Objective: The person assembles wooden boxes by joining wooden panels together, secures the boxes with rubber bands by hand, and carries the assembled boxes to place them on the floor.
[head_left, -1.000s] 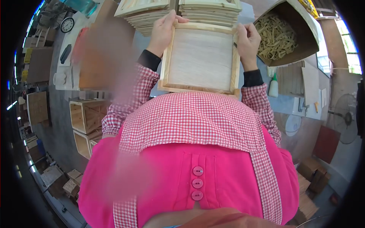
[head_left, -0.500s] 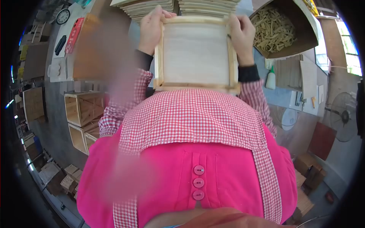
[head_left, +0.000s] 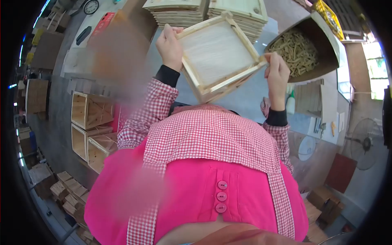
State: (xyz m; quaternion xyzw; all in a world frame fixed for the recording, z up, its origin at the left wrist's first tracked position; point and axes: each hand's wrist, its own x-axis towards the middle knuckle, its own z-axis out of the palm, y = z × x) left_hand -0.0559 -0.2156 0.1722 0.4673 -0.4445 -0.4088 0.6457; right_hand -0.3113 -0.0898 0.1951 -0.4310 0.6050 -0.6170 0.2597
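A pale wooden box (head_left: 216, 51), its light inner panel framed by raised wooden edges, is tilted and turned at an angle in front of my chest. My left hand (head_left: 170, 47) is closed around its left edge, near the upper left corner. At the right corner, the bent fingers of my right hand (head_left: 277, 72) pinch the wood. A lower side of the box shows below its front edge.
Stacks of wooden panels (head_left: 239, 12) stand behind the box. To the right, a carton (head_left: 330, 51) holds many small wooden pieces (head_left: 295, 53). A green-tipped glue bottle (head_left: 290, 104) and stacked boards (head_left: 309, 98) stand below it. Open wooden boxes (head_left: 79, 110) are at left.
The box has gone from squarely facing me to a turned, tilted position, showing its side. My right hand has moved lower and to the right; my left is still on the left edge.
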